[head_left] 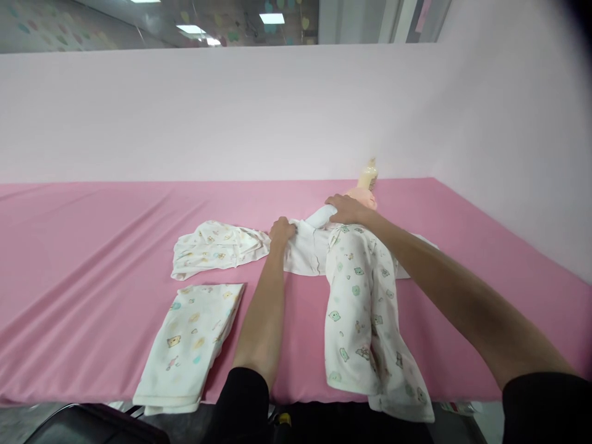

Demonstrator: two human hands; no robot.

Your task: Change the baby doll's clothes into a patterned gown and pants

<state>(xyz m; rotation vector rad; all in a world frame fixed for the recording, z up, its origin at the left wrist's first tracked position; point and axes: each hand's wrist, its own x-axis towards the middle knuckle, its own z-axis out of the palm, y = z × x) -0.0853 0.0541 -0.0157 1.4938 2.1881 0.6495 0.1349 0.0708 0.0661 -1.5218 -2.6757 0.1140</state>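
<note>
The white cloth [303, 251] lies on the worktop [102, 265] between the hands, partly under the printed trousers [354, 296]. It should be light, soft and limp, with little stiffness of its own, so it would crease or bunch if tugged from one side; nothing about it looks fragile or slick. The best hold is probably a light pinch at its edges, one hand to each side. The flap [319, 217] at its top looks a bit thicker and smoother, and its end offers a fuller grip.

The left hand [282, 230] has its fingers curled in on the left edge of the white cloth, seemingly pinching it. The right hand [348, 209] is bent over the right end of the flap, fingers drawn in and apparently holding it.

The trousers look thin and floppy too, their legs hanging a little over the near edge. A printed cloth [215, 246] lies crumpled beside the left hand, and a folded cloth [189, 342] lies nearer the person. Their prints are small pictures; no words can be read. Behind the right hand are a peach thing [364, 197], mostly hidden, and a bottle [369, 174] whose marks are too small to read
</note>
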